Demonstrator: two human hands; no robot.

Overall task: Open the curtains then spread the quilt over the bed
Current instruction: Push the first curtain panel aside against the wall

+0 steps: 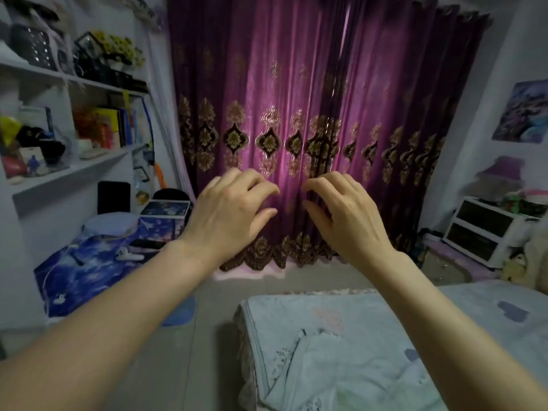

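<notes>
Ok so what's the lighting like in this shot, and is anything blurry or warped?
Head view: the room is dim, with daylight glowing pink through the closed purple curtains between the left hand and right hand. The shelves look soft and smeared. Wide-angle distortion bows the walls and stretches the forearms at the frame edges. The bed is evenly lit, without glare.

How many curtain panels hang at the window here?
2: a left panel and a right panel, meeting just above the raised hands. Any further layer behind them would be hidden.
</notes>
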